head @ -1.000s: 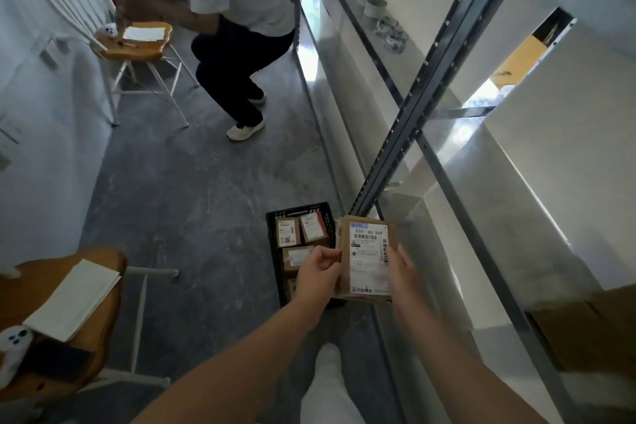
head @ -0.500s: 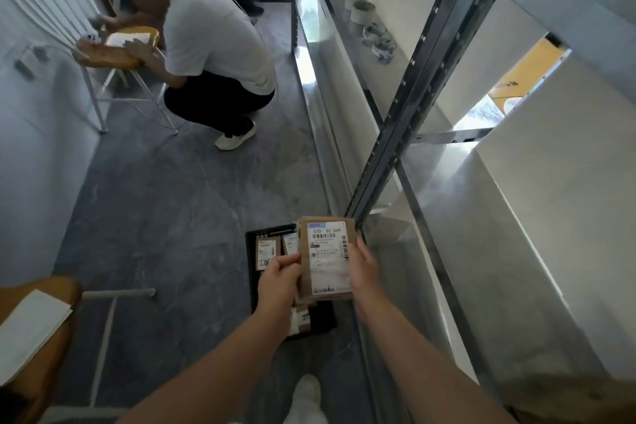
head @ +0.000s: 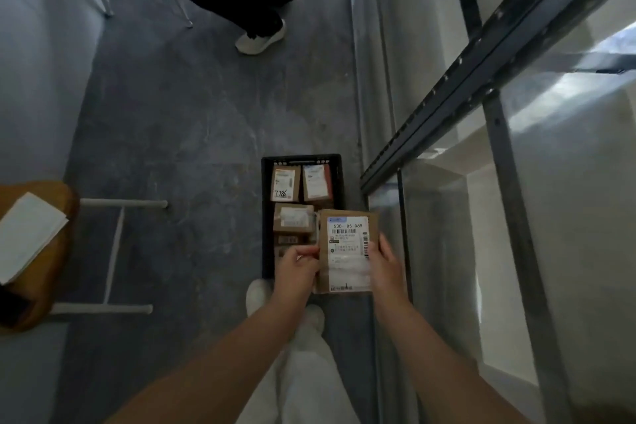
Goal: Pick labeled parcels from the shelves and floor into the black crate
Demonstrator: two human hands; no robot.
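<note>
A flat brown cardboard parcel (head: 346, 251) with a white barcode label sits between both my hands, label up, above the near right part of the black crate (head: 266, 217). My left hand (head: 297, 272) grips the parcel's left edge. My right hand (head: 387, 265) grips its right edge. The crate stands on the grey floor beside the shelf frame and holds several labeled brown parcels (head: 285, 184). Its near end is hidden behind my hands and the parcel.
A dark metal shelf frame (head: 481, 55) with pale shelves runs along the right. A crouching person's legs and white shoe (head: 260, 39) are ahead at the top. A wooden chair (head: 41, 251) with white paper stands at left. My white-trousered legs (head: 303, 372) are below.
My view has tilted down toward the floor, so the crate now sits below the parcel. Both hands still hold the parcel, which is now lower and over the crate's right side.
</note>
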